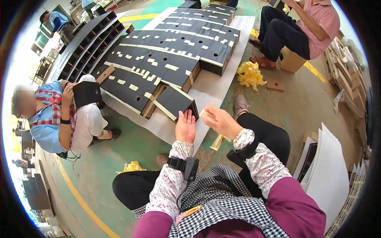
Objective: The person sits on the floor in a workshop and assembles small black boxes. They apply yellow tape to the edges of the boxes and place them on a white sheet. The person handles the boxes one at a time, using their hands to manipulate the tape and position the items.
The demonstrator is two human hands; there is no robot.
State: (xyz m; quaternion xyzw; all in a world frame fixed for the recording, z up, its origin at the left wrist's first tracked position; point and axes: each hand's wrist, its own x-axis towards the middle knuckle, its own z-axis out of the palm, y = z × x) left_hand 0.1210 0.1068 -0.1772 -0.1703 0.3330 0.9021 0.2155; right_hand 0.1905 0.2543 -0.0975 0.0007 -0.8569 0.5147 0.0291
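Observation:
My left hand (185,127) is palm up with its fingers stretched out, and the fingertips touch the near end of a black box (174,101). Pale strips of masking tape run across this box and join it to the black panels beside it. To the right of the box, my right hand (220,122) is closed in a pinch, with a small pale bit of masking tape (203,113) at its fingertips. Below that hand shows a longer yellowish tape strip (216,142); whether it hangs or lies on the floor I cannot tell.
Joined black boxes (158,59) dotted with tape pieces lie on a white sheet (232,67). At left, a crouching person (59,115) holds a black box (87,94). Another person (313,31) sits at upper right. Crumpled yellow tape (251,74) and white boards (327,170) lie on the right.

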